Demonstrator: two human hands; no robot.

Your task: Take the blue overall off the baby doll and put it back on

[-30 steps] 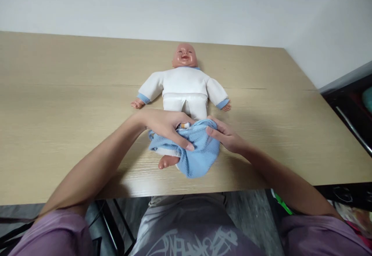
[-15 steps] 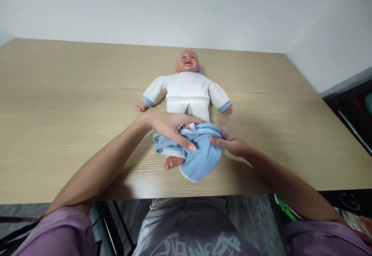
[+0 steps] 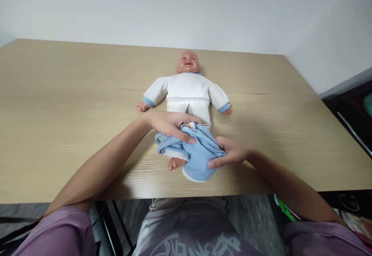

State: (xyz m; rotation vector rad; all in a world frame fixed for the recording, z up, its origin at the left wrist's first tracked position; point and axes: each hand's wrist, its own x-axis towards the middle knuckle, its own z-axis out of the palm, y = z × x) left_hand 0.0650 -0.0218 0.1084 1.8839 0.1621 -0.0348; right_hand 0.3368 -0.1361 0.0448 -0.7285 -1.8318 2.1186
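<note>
A baby doll point(image 3: 188, 87) in a white top with blue cuffs lies on its back, its head away from me. Bunched around its lower legs are light blue doll pants point(image 3: 200, 163) with white hems. One bare foot point(image 3: 176, 164) pokes out of the left leg opening; the other foot is hidden in the cloth. My left hand point(image 3: 174, 126) grips the bunched waist of the pants, thumb on top. With thumb and fingers, my right hand point(image 3: 231, 153) pinches the right side of the pants lower down.
The doll rests on a wide wooden table point(image 3: 72, 124), close to its front edge. A pale wall point(image 3: 174, 11) stands behind the table. Dark furniture point(image 3: 351, 112) is at the right, and a black metal frame point(image 3: 113, 225) shows below the front edge.
My right hand has slid down along the pants toward the table's front edge, pulling the cloth into folds. My left hand has barely moved, and more of the doll's white leg shows.
</note>
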